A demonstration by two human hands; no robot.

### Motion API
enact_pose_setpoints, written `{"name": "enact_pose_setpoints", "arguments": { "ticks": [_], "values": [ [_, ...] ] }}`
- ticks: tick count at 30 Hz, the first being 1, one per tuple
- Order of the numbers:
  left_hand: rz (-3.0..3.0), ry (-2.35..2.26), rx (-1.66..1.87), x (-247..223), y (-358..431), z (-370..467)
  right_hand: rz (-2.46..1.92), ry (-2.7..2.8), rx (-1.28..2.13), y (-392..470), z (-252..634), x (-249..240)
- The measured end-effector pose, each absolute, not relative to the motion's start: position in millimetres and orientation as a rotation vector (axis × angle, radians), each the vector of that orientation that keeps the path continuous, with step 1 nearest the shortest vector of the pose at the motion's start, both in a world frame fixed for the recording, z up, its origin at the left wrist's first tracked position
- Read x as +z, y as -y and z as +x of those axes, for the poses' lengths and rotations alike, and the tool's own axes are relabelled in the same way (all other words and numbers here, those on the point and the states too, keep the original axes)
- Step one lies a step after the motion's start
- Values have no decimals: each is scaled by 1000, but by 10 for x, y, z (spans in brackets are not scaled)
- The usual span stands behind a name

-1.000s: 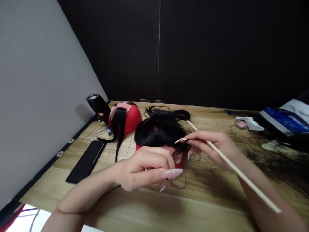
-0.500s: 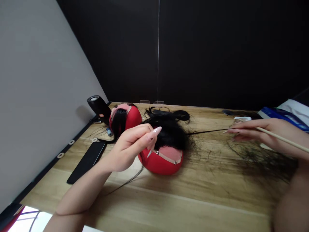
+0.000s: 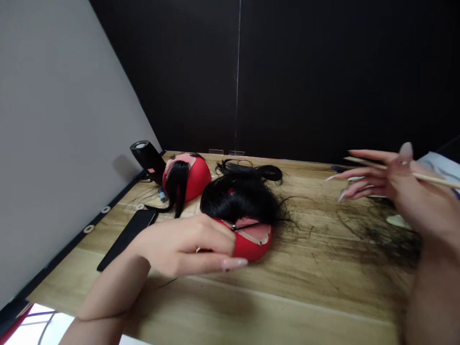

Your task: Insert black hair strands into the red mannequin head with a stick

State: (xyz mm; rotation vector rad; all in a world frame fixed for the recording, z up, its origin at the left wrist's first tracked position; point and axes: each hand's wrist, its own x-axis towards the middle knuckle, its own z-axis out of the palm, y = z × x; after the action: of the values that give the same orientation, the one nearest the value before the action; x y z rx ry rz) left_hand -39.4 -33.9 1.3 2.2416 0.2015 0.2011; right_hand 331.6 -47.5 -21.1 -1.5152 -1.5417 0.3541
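Observation:
A red dome-shaped head form lies on the table, with a pink cap edged in a pale band held by pins. Long black hair covers the cap's far part. My left hand rests over the form's near left side, thumb stretched out and fingers curled, their tips hidden. A thin dark strand of hair runs from those fingers across the pink cap. Off to the right, above the table, my right hand holds a thin wooden stick, its other fingers spread.
A second red head form with black hair stands behind on the left, beside a black cylindrical speaker. A black phone lies nearer. Loose tangled hair spreads at right. A black panel closes off the back.
My left hand has lowered onto the form, its thumb now apart. My right hand has turned and lifted, and the taut strand no longer reaches it. The stick is still in it.

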Motion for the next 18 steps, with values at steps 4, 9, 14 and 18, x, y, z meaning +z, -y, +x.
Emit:
{"name": "enact_pose_setpoints", "arguments": {
  "ticks": [4, 9, 14, 18],
  "values": [
    [2073, 257, -156, -57, 324, -344, -1128, 1675, 662, 536, 2718, -299],
    [2107, 217, -159, -124, 333, -301, -964, 1758, 958, 548, 2189, -609],
    [2243, 2, -98, -160, 301, -274, -771, 1625, 1243, 465, 1971, -966],
    [2306, -57, -45, -182, 296, -256, -705, 1553, 1186, 422, 1955, -1109]
  ]
}}
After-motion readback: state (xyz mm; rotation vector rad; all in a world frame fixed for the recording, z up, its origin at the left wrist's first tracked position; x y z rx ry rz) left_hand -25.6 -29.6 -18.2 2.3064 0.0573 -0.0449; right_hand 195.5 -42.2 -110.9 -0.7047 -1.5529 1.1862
